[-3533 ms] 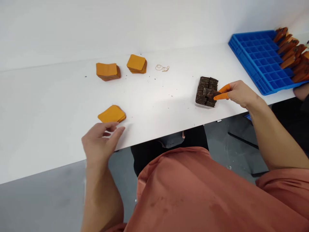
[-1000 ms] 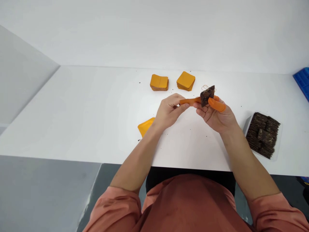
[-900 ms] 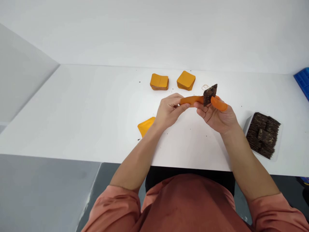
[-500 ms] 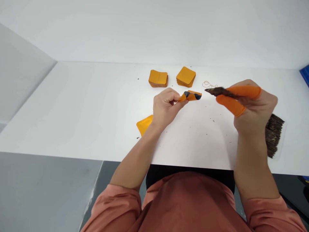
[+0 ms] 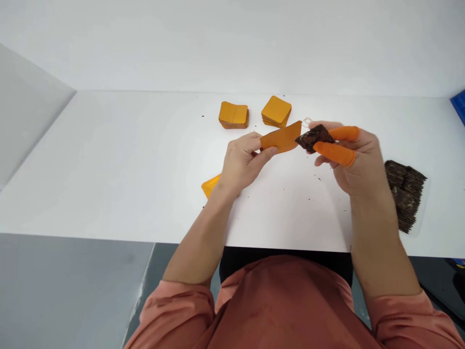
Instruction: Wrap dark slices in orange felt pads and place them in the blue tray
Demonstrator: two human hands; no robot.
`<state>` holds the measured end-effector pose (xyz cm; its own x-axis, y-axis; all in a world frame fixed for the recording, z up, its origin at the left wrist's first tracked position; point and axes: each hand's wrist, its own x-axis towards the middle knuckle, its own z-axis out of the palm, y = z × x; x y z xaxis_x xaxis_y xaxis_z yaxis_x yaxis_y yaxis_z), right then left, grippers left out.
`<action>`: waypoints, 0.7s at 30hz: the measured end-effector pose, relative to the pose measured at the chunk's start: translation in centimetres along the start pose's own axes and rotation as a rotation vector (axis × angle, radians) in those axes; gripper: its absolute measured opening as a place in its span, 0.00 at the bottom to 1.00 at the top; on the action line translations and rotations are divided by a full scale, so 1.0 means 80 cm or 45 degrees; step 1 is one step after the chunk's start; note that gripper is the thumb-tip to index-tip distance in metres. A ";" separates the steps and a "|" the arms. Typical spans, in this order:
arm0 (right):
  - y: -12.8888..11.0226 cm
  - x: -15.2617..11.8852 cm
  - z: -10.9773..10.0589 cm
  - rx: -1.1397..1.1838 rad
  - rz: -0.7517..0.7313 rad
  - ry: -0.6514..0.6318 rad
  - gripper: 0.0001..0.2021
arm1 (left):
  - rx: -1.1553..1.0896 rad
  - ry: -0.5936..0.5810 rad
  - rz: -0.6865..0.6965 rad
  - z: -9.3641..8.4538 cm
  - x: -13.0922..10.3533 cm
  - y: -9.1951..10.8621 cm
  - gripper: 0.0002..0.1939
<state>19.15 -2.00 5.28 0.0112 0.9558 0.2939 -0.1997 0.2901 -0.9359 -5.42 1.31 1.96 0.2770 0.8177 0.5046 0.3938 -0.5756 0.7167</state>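
Observation:
My left hand (image 5: 244,162) pinches a small orange-yellow pouch (image 5: 281,137) by its left end, above the table. My right hand (image 5: 358,162) wears orange finger cots (image 5: 337,153) on thumb and forefinger. Between those two fingers is a thin, dark brown, flaky square piece (image 5: 315,138). Its left corner is right at the pouch's right end; whether it touches or enters the pouch I cannot tell. Beyond the hands stand two stacks of orange-yellow pouches, the left stack (image 5: 233,115) and the right stack (image 5: 276,111). Another yellow pouch (image 5: 210,185) lies partly hidden under my left forearm.
Rows of dark brown square pieces (image 5: 406,196) lie on a clear tray right of my right forearm. A thin loop of string or rubber band (image 5: 307,122) lies behind the right hand. Dark crumbs dot the white table (image 5: 127,160). A blue bin (image 5: 459,109) shows at the far right.
My right hand has moved left, bringing the brown piece up to the pouch. The pouch has turned, so its flat orange side shows instead of its dark-lined open mouth.

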 end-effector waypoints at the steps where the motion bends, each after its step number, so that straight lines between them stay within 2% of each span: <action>1: 0.003 0.001 0.003 0.073 0.121 -0.037 0.12 | -0.038 -0.035 -0.018 -0.001 0.000 0.003 0.13; 5: 0.014 0.001 0.010 0.281 0.377 -0.078 0.18 | -0.150 -0.102 -0.025 -0.002 0.000 0.009 0.16; 10: 0.021 0.000 0.008 0.407 0.532 -0.057 0.21 | -0.176 0.019 0.075 -0.004 0.002 0.004 0.16; 15: 0.021 -0.001 0.011 0.491 0.584 -0.120 0.21 | -0.210 0.117 0.133 -0.004 0.003 0.002 0.16; 21: 0.005 -0.004 0.010 0.443 0.479 -0.187 0.16 | -0.316 0.158 0.106 0.000 0.002 0.001 0.20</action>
<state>18.30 -2.24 4.93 -0.2563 0.9666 -0.0018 -0.4770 -0.1281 -0.8695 -5.36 1.40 2.12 0.1840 0.7700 0.6110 0.1434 -0.6360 0.7583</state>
